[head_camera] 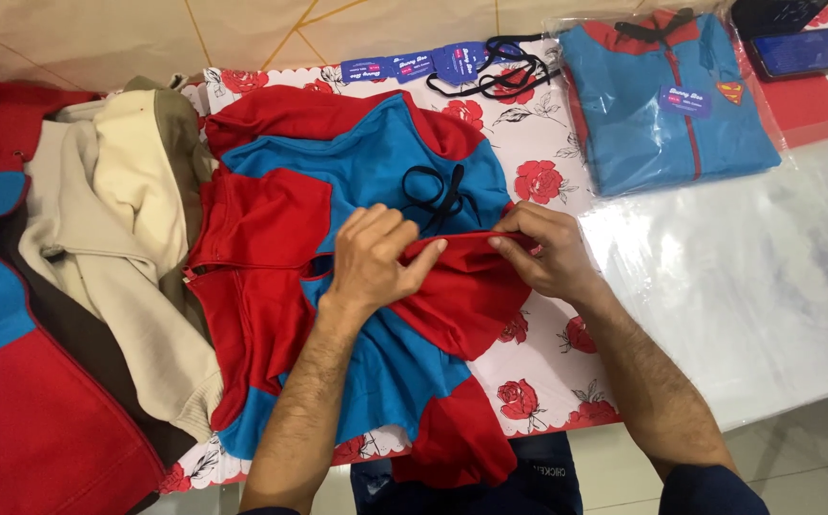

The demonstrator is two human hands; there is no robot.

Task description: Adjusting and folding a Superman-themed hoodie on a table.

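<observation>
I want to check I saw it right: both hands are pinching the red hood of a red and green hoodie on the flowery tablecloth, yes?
Nearly. The hoodie is red and blue, not green; the head view shows this. The rest holds: the left hand and right hand both pinch its red hood on the flowery tablecloth.

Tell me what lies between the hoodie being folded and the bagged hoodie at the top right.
In the head view, only bare rose-print tablecloth separates the red and blue hoodie from the bagged hoodie; the black drawcords lie further back.
</observation>
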